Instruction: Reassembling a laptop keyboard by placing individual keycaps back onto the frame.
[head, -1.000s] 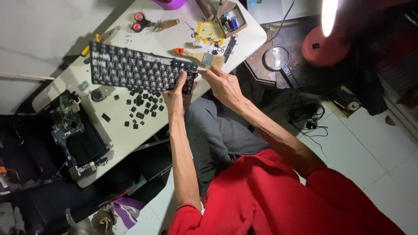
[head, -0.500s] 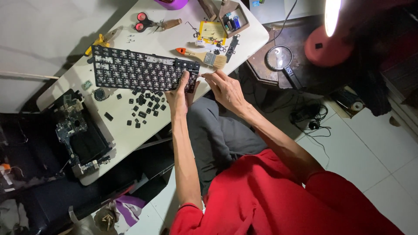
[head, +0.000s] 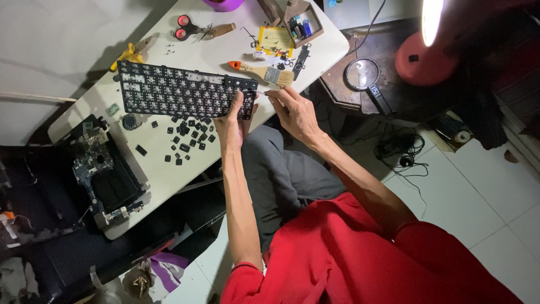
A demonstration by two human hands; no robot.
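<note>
Keyboard point(head: 185, 93), black, most keycaps stripped off, bare switch sockets showing. It lies over the white table point(head: 169, 174) with its long axis running from the yellow-handled tool point(head: 130, 54) at its far end to the person's hands at its near end. Left hand point(head: 233, 121): clasped on the near end of the keyboard, thumb on the upper face, fingers underneath; it alone carries the board. Right hand point(head: 292, 110): just beside that same end, apart from the board's edge, fingers loosely curled and pinched toward it; whether it holds a small part cannot be told. Both hands therefore sit at one short end, the whole length of the board stretching away from them; the left is the nearer, being in contact. Loose keycaps point(head: 188, 141): black, scattered on the table directly below the board's middle, near the left wrist. Brush point(head: 261, 71): wooden, orange handle, lying beyond the board's near corner. Scissors point(head: 188, 29): red-handled, further back. Circuit board point(head: 98, 169): at the table's far corner, well apart.
</note>
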